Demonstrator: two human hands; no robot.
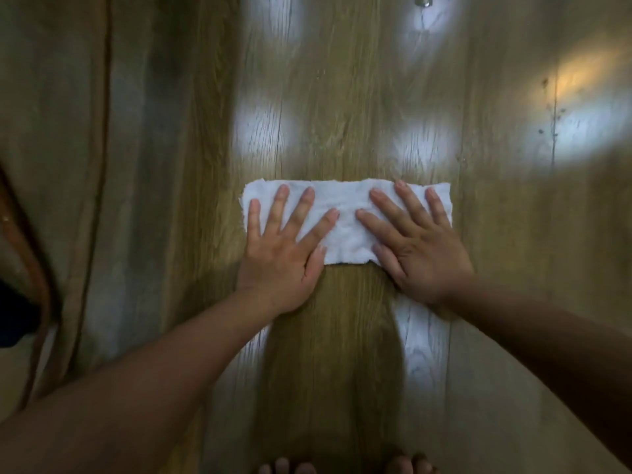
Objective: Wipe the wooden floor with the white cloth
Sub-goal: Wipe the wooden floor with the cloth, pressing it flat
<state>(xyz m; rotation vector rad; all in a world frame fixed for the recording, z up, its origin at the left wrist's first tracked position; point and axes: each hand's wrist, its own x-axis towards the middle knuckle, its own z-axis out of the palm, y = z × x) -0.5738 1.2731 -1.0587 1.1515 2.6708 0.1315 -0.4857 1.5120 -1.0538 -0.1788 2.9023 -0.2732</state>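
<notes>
Where the white cloth (345, 222) lies flat and folded long on the wooden floor (342, 97), left hand (280, 254) and right hand (420, 251) press it, fingers splayed, gripping nothing. Bare toes (287, 466) at near edge; curtain (68, 165) far left.

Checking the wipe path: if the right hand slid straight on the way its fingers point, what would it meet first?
Only bare wooden floor past the white cloth; the right hand looks unobstructed.
</notes>
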